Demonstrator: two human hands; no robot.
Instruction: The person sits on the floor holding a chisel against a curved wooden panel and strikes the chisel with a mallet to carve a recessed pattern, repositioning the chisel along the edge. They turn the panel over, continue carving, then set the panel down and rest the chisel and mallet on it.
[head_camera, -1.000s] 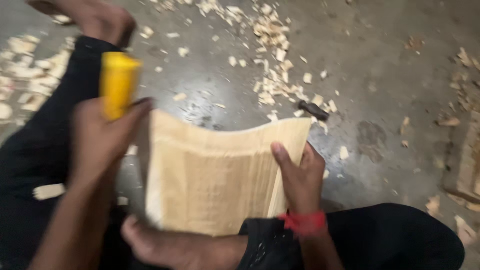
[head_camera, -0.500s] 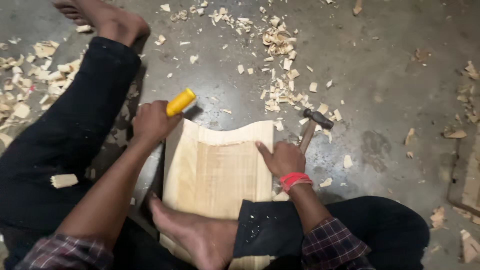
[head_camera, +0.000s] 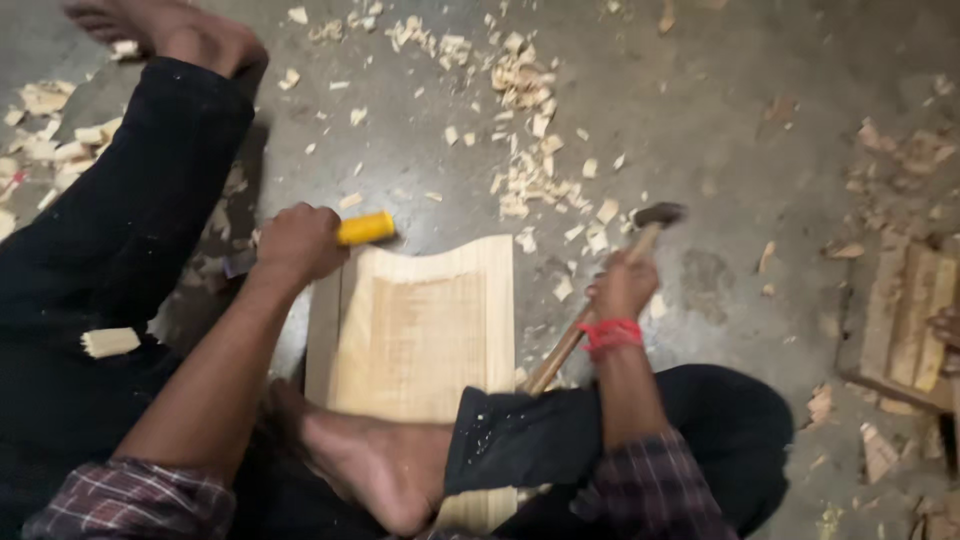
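Beside the wooden plank (head_camera: 425, 325), we close our left hand (head_camera: 298, 243) on a yellow-handled tool (head_camera: 364, 228), probably a chisel; our right hand (head_camera: 622, 288) fists the hammer (head_camera: 600, 300).

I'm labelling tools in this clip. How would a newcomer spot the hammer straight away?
Start at the pale, hollowed wooden slab pinned under a bare foot on the grey concrete floor. Just off its right edge, the right hand with a red thread at the wrist grips a hammer. Its dark metal head and slim wooden handle separate it from the yellow-handled tool in the left hand.
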